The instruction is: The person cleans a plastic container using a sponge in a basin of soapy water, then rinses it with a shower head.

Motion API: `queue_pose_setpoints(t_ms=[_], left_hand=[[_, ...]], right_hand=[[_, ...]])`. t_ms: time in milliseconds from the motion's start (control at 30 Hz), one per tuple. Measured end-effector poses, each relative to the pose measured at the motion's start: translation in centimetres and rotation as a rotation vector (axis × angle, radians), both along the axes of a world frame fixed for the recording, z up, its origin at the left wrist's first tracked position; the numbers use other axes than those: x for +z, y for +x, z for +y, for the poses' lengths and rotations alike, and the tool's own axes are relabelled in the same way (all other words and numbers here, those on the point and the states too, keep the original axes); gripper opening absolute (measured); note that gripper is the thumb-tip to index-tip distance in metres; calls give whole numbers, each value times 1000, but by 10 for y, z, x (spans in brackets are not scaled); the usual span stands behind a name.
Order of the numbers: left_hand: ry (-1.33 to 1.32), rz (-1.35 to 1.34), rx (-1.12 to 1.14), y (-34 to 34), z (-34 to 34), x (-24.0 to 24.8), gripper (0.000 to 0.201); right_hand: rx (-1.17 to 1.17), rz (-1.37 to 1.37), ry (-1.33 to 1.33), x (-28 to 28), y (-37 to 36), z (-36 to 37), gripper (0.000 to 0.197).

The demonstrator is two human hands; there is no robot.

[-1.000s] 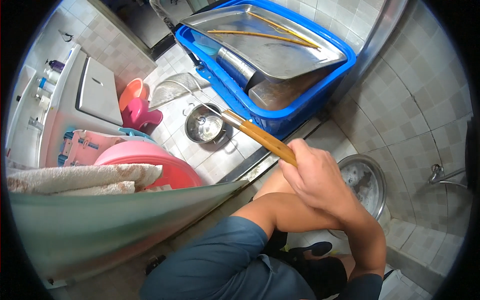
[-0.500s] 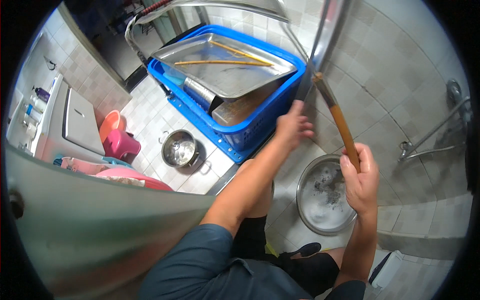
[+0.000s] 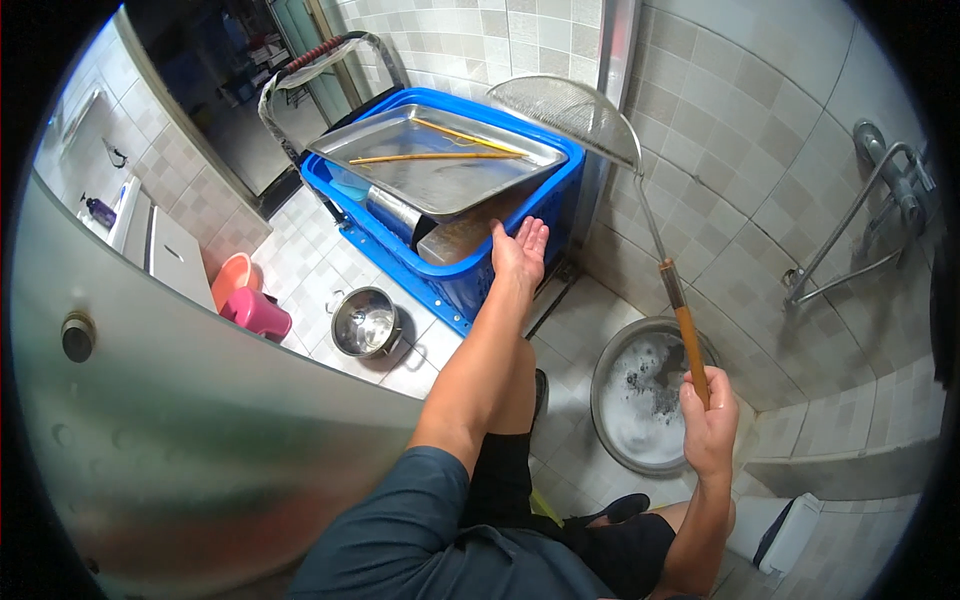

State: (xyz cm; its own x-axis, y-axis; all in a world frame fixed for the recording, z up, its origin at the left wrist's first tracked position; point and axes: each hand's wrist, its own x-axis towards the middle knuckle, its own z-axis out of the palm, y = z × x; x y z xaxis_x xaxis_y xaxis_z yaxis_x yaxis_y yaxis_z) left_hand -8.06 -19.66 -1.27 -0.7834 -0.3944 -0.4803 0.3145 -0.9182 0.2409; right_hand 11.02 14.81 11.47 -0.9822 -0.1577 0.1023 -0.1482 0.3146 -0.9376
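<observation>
My right hand (image 3: 710,420) is closed around the wooden handle of a long-handled mesh skimmer (image 3: 590,115). The skimmer's round wire head is raised, tilted, at the right of a blue plastic basket (image 3: 475,285). My left hand (image 3: 520,252) is held out beside the basket's near right rim, palm up with fingers apart, and holds nothing. On top of the basket a metal tray (image 3: 430,185) rests at a slant, with thin yellow-brown sticks (image 3: 440,157) lying in it. Below the skimmer's handle stands a round metal basin (image 3: 601,420) with suds and dark bits.
The basket sits on a blue platform trolley (image 3: 405,270). A two-handled metal pot (image 3: 366,322) stands on the tiled floor, near a pink stool (image 3: 257,312) and an orange basin (image 3: 233,282). A frosted glass panel (image 3: 200,430) curves along my left; a wall tap (image 3: 890,180) juts out at right.
The skimmer's wire head has come into full view as my right hand moved down slightly. My left hand has moved left, away from the skimmer, and turned palm up.
</observation>
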Motion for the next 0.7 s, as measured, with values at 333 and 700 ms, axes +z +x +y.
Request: queue_pose_setpoints(t_ms=[333,700], left_hand=[[-109,-30,20,-12,-28,-5,74],[-215,-137,141,-32,-68,-16,70]], right_hand=[[-5,-45,9,-18,0,9,17],[46,-121,-84,-55,-21,-14,17]])
